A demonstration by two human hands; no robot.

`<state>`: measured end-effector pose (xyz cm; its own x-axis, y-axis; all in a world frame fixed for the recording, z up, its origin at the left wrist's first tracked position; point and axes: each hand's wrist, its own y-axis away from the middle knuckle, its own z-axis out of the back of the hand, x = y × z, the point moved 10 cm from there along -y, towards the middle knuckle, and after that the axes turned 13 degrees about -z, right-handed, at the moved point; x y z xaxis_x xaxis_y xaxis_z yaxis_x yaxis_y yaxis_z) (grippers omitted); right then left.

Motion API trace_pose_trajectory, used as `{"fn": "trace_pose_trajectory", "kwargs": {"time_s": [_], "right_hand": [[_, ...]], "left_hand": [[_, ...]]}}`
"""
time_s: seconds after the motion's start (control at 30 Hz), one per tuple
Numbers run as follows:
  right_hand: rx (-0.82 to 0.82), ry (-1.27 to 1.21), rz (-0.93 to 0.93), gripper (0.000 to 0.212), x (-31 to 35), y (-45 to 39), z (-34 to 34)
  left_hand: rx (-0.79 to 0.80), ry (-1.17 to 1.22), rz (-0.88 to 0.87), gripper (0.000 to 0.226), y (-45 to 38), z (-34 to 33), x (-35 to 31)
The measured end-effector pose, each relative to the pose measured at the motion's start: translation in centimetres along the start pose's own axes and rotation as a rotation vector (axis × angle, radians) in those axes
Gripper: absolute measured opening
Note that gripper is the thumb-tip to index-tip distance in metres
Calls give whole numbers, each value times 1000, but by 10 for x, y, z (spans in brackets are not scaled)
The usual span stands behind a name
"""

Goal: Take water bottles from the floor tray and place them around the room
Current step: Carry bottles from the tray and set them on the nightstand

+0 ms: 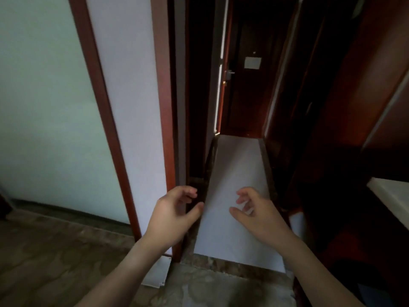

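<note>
Two bare hands, left hand (174,212) and right hand (257,210), are held out, fingers loosely curled, nothing gripped; no bottles are seen, so handling cannot be judged.

A pale green wall (44,103) fills the left, edged by reddish-brown wooden trim (100,100) beside a white wall panel (130,107). Ahead, a dim, narrow hallway runs to a dark wooden door (247,96) bearing a white notice (252,62) and a metal handle (229,73); light shows through a thin gap along its left side. A white floor strip (239,173) leads down the hallway. Patterned brownish carpet (55,258) covers the near floor. Dark wooden furniture (354,107) stands right, with a white countertop edge (391,196).
</note>
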<state>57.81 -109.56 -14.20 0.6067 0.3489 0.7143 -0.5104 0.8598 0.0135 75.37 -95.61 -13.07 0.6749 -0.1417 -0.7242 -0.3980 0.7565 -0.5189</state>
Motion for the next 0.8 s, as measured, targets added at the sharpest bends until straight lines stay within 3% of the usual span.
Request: {"fn": "trace_pose_trajectory", "kwargs": {"time_s": [0.23,0.47,0.8], "right_hand": [[321,-43,125,39,22,-150,-105],[601,5,232,37,67,-200,-231],[780,49,200,35,97,-241,-391]], "left_hand": [[-248,-170,217,19,-40,32,107],[-464,-275,435,21,1,79,189],[-473,-297,694,30,46,124,339]]}}
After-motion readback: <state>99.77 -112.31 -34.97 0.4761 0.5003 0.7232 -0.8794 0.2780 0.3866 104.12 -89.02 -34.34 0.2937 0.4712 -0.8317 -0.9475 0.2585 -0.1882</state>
